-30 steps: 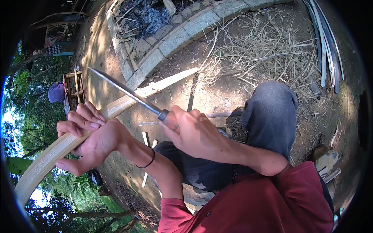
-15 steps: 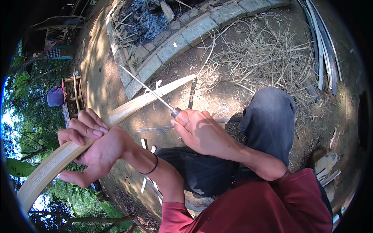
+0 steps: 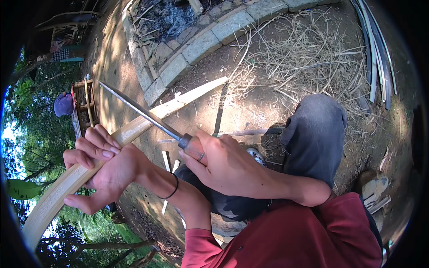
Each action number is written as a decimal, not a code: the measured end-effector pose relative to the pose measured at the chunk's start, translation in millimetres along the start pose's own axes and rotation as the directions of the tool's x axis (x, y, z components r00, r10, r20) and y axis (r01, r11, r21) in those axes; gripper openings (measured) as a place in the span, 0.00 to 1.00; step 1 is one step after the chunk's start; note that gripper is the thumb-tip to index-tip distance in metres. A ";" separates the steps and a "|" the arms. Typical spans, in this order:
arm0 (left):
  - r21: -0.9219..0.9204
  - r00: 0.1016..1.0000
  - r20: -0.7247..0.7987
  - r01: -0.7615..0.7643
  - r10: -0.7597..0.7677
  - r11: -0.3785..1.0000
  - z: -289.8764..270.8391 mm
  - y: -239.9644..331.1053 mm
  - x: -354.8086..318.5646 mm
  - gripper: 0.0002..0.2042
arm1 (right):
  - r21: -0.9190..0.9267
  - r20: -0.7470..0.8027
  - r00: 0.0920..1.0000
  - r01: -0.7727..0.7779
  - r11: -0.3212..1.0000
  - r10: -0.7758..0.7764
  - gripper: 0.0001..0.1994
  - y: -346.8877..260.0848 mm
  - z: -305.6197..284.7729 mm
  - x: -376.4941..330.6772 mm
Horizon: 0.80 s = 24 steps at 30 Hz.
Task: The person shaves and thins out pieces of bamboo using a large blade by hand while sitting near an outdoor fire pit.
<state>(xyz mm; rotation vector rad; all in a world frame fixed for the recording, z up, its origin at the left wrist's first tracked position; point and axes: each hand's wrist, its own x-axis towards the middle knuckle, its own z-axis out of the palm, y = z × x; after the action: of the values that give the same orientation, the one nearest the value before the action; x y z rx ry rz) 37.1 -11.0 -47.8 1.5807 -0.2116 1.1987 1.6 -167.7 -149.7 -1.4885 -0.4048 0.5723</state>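
My left hand (image 3: 105, 167) is wrapped round a long pale split strip, likely bamboo or wood (image 3: 172, 106), which narrows to a point at its far right end. The strip's other end runs past my hand to the lower left. In my right hand (image 3: 228, 163) is a knife (image 3: 145, 114), gripped by its wooden handle with a dark metal collar. Its long narrow blade points up and left, crossing over the strip just beyond my left fingers. A small curled shaving (image 3: 177, 94) clings to the strip's upper edge.
A curved stone border (image 3: 201, 44) encloses grey ash (image 3: 172, 20) ahead. Pale shavings (image 3: 308, 58) litter the ground at right, beside long strips (image 3: 372, 49). My bent knee (image 3: 317, 134) is at right. A wooden seat-like frame (image 3: 85, 105) with a purple item (image 3: 64, 105) stands left.
My right hand has drawn the knife back toward me and to the left, so the blade now crosses the strip nearer my left hand. The left hand keeps its hold.
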 end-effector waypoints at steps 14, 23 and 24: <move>0.041 0.998 -0.044 -0.037 0.039 0.998 6.6 5.4 -9.7 0.31 | 0.042 -0.027 0.999 0.025 0.999 -0.024 0.16 13.8 -2.4 -2.2; 0.062 0.996 -0.077 -0.046 0.050 0.997 -0.5 -0.6 -16.3 0.32 | -0.051 0.028 0.998 0.063 0.997 -0.061 0.15 -16.4 7.3 -11.8; 0.105 0.995 -0.081 -0.041 0.049 0.994 5.5 -0.9 -17.0 0.33 | -0.113 0.003 1.000 0.018 0.993 -0.018 0.13 -14.0 -0.5 -13.3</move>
<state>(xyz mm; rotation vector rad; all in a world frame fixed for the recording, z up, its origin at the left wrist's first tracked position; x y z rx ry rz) 32.8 -22.5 -60.9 1.6181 -0.1335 1.3265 -7.3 -175.8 -134.6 -1.5914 -0.4584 0.5444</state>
